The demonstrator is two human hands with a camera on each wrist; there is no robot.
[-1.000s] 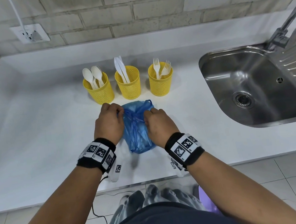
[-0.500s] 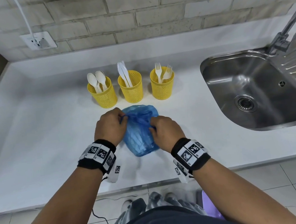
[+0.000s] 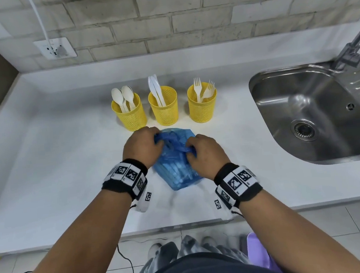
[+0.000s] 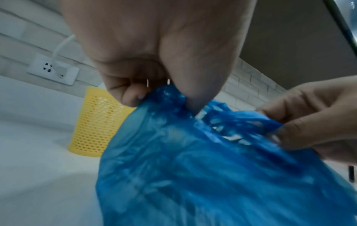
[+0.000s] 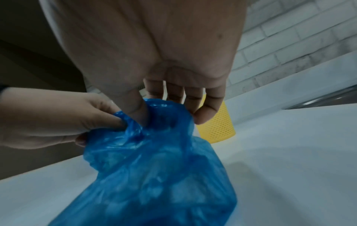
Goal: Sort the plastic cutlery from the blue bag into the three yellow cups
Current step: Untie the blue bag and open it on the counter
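A blue plastic bag (image 3: pixel 175 168) with cutlery inside lies on the white counter, just in front of three yellow mesh cups. My left hand (image 3: pixel 143 145) pinches the bunched top of the bag (image 4: pixel 193 168) on its left side. My right hand (image 3: pixel 203 151) pinches the twisted strand of the bag (image 5: pixel 154 168) on the right. The left cup (image 3: pixel 130 113) holds white spoons, the middle cup (image 3: pixel 164 107) white knives, the right cup (image 3: pixel 202 104) white forks. What lies in the bag shows only as pale shapes through the plastic.
A steel sink (image 3: pixel 318 112) with a tap (image 3: pixel 356 44) is set into the counter at the right. A wall socket (image 3: pixel 55 48) with a white cable sits on the brick wall at the back left. The counter's front edge (image 3: pixel 184 225) runs below my wrists.
Both hands keep their hold on the top of the bag and have worked at it; the top has bunched up and the right hand now pulls a twisted strand.
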